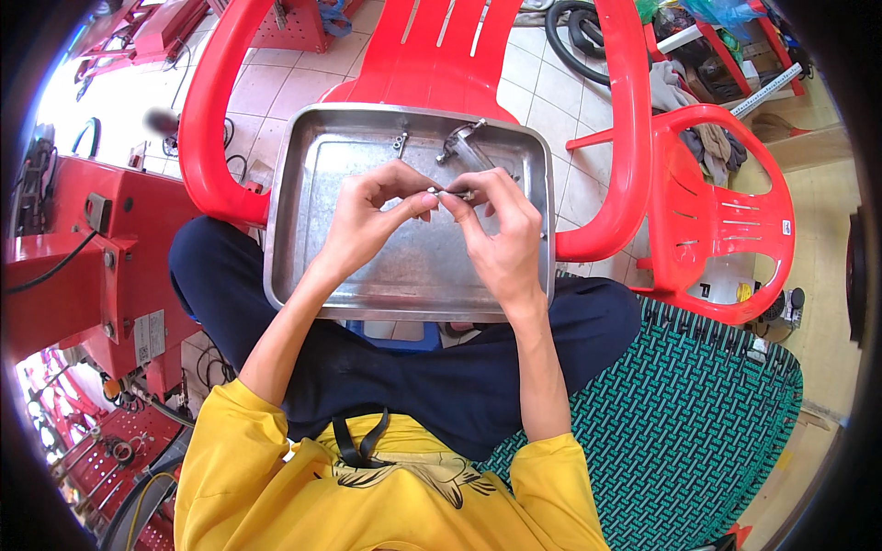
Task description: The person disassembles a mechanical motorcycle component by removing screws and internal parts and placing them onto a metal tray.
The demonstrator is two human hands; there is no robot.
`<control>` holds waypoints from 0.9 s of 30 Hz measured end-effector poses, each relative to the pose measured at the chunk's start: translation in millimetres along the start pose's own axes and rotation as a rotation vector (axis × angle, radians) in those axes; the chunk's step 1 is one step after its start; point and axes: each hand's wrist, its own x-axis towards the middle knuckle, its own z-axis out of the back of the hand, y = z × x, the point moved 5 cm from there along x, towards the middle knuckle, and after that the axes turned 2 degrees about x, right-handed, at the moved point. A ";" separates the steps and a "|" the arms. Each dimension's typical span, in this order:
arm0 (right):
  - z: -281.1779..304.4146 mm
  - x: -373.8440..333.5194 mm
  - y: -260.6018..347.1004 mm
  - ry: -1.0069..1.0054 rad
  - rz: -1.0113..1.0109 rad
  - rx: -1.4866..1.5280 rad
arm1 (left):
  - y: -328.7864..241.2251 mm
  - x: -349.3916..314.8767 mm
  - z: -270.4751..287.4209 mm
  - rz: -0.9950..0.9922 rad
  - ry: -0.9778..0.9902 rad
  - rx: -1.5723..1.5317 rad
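Above a shallow metal tray [310, 197], my left hand [375, 209] and my right hand [501, 225] meet fingertip to fingertip. Both pinch a small metal part [467, 195] between thumb and forefinger; its pale end shows at my left thumb, and the fingers cover most of it. Farther back in the tray lies a larger silver metal fitting [467, 149], partly behind my right hand. A small bolt-like metal piece [400, 142] rests near the tray's far wall, beyond my left hand.
A red plastic armchair [427, 69] bears the tray's far side, its arms rising left and right. At right stand another red chair [735, 220] and a green woven seat [680, 404]. Red machinery [138, 248] is close on the left.
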 end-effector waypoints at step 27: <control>1.6 -1.4 -1.2 0.077 -0.005 -0.044 | 3.3 0.7 4.8 -0.079 -0.012 -0.022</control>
